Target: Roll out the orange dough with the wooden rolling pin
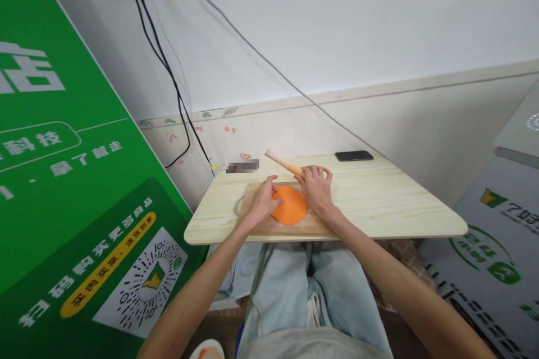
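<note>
A flat, round sheet of orange dough lies on a wooden board near the table's front edge. At its left rim is my left hand, the thumb over the dough and the other fingers curled by the edge. My right hand is closed around the near end of a wooden rolling pin. The pin points up and left, its far end beyond the board. My right wrist is beside the dough's right edge.
A black phone lies at the table's back right. Toward the back left is a blurred dark item. A metal ring handle sticks out left of the board. Cables hang along the wall; a green sign stands at left.
</note>
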{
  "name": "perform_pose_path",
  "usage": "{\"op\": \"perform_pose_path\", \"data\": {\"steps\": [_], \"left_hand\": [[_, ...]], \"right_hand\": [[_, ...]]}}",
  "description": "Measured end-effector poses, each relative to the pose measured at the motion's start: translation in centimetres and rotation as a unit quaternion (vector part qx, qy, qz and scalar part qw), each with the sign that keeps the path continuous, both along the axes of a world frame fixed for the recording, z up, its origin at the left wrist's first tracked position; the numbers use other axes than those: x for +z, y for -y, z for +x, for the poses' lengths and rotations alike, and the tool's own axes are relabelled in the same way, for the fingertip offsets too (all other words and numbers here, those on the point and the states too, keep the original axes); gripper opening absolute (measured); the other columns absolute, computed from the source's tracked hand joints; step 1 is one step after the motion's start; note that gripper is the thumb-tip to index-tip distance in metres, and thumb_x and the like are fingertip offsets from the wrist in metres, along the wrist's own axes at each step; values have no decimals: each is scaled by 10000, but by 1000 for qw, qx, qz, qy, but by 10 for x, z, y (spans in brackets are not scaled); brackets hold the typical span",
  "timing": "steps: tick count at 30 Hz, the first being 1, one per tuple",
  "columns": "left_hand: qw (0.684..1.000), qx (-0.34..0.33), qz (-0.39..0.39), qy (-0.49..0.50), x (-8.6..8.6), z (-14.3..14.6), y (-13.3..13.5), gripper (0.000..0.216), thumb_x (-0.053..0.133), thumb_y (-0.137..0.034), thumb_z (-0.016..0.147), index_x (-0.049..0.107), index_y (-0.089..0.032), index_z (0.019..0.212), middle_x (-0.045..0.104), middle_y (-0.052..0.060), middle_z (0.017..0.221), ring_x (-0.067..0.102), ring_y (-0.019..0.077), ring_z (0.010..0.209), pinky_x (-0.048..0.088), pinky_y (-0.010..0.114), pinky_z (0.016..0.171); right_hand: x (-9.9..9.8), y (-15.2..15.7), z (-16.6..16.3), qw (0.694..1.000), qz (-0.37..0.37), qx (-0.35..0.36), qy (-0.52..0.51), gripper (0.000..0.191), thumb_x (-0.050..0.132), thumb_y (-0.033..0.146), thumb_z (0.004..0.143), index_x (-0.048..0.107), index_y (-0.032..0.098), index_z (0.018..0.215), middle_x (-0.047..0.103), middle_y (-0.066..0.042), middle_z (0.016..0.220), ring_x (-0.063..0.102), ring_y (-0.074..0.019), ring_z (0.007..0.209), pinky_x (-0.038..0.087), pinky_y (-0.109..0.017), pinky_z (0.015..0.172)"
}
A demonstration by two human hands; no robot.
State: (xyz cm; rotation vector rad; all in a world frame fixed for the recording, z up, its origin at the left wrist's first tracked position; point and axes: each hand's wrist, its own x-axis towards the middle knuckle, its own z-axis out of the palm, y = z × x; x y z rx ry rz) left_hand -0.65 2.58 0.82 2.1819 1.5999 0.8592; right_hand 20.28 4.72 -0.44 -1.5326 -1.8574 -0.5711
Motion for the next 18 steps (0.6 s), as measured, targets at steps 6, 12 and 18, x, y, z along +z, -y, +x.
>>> {"op": "perform_pose_path", "data": {"steps": [6,12,18], "left_hand": [[997,1,0,71,21,-13,-12,91,792,-150,877,813,-178,961,776,25,876,726,205,800,575,313,763],[959,-96,265,35,33,-24,11,323,659,-41,923,823,-241,1115,802,79,1225,732,264,1191,609,450,1084],[964,-190,170,-70,-32,-46,27,648,507,88,788,825,-242,1246,794,67,1425,710,260,1379,541,528,1252]], "right_hand": [[1,0,1,999,3,-10,-53,255,577,347,1156,710,166,1279,771,-152,1242,607,-306,1176,306,-438,1059],[0,-2,4,993,-5,-51,-103,295,534,357,1168,692,154,1311,751,-175,1283,605,-317,1190,342,-434,1014],[-3,-2,4,994,16,-38,-104,260,533,351,1171,693,173,1273,768,-156,1225,614,-301,1137,351,-420,982]]}}
